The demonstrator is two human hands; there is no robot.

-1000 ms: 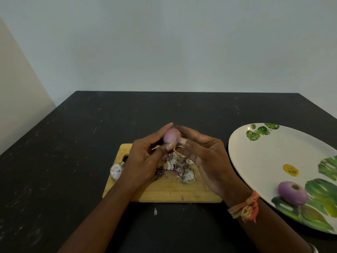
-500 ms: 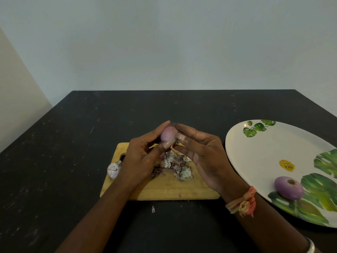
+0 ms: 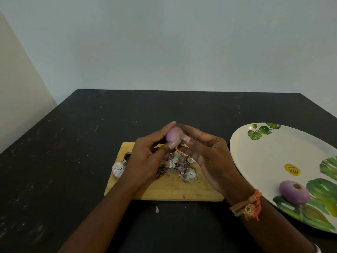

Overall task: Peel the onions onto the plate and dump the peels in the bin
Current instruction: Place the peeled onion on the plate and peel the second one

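A small pink-purple onion [image 3: 173, 135] is held above the wooden cutting board [image 3: 169, 191]. My left hand [image 3: 145, 161] grips it between fingers and thumb. My right hand [image 3: 207, 157] pinches at the onion's right end with its fingertips. Under my hands a heap of dry onion peels [image 3: 179, 168] lies on the board. An unpeeled onion [image 3: 118, 168] with whitish skin sits at the board's left edge. One peeled purple onion [image 3: 294, 193] lies on the white leaf-patterned plate [image 3: 264, 157] at the right. No bin is in view.
The board and plate rest on a black table [image 3: 73, 161] set against a pale wall. A small scrap of peel [image 3: 157, 209] lies on the table just in front of the board. A yellow sticker [image 3: 292, 170] marks the plate.
Both hands have stayed on the onion above the board, with small shifts of the fingertips. The view has tilted slightly. The plate and its onion have not moved.
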